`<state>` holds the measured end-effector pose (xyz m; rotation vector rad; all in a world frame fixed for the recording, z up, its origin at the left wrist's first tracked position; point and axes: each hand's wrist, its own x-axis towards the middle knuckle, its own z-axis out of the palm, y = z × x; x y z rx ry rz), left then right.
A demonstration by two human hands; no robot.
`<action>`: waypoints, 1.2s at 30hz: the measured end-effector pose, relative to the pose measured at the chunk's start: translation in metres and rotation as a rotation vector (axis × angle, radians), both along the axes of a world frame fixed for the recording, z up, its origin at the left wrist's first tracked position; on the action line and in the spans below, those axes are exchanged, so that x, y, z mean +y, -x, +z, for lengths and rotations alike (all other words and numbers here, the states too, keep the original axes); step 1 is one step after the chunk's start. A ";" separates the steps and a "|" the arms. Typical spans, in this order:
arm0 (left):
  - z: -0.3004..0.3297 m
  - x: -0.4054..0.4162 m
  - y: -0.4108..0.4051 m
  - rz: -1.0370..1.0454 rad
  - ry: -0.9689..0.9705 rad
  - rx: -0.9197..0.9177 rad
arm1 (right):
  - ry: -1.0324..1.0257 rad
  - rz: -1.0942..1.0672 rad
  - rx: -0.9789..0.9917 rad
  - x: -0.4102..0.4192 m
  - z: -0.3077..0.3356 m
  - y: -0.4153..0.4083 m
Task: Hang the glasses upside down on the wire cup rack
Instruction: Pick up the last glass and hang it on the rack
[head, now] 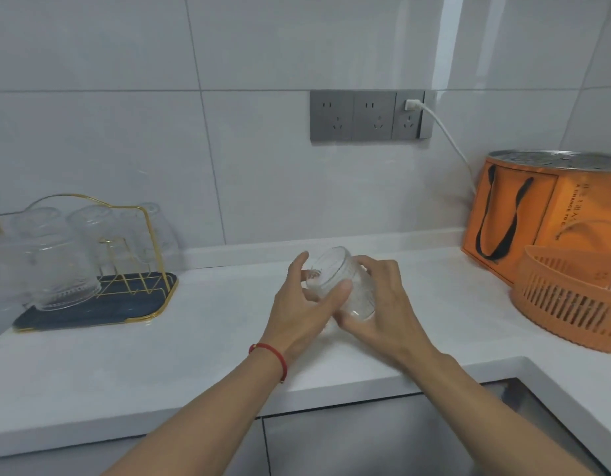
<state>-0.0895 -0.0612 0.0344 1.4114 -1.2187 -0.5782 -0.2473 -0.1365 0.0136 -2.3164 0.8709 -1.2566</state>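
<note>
The white countertop point(208, 341) runs along the grey tiled wall and turns a corner past the far right of the wire cup rack point(101, 255), which serves here as the landmark. That rack, gold wire on a dark blue tray point(91, 316), stands at the left end of the counter against the wall. On it hang clear glasses upside down: one ribbed glass point(58, 269) at its front left, another point(94, 235) just behind and right of that, and at least one more point(156, 231) at its back right, blurred.

Far right of the rack, an orange bag point(516, 214) with black handles leans at the wall, a metal lid resting on top of it. An orange slotted basket point(571, 304) sits just in front of the bag. A row of grey sockets point(365, 115) is on the wall above and right of the rack, with a white plug and cable in the last one.

Well to the right of the rack, above the counter, both hands hold one clear ribbed glass point(345, 283), tilted with its mouth toward the wall. The right hand point(383, 304) curls around its base and side; the left hand point(307, 304) has its thumb pressed on the side and its fingers loosely cupped near the rim. A red string bracelet point(273, 359) circles the left wrist.
</note>
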 end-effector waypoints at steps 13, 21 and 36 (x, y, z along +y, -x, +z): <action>0.013 0.112 -0.151 0.347 0.073 0.057 | -0.427 0.363 -0.147 0.077 0.054 -0.161; -0.041 0.135 -0.212 0.513 -0.360 -0.859 | -0.064 0.313 0.069 0.077 0.129 -0.246; -0.045 0.132 -0.210 0.478 -0.381 -0.837 | 0.106 0.299 0.517 0.075 0.125 -0.327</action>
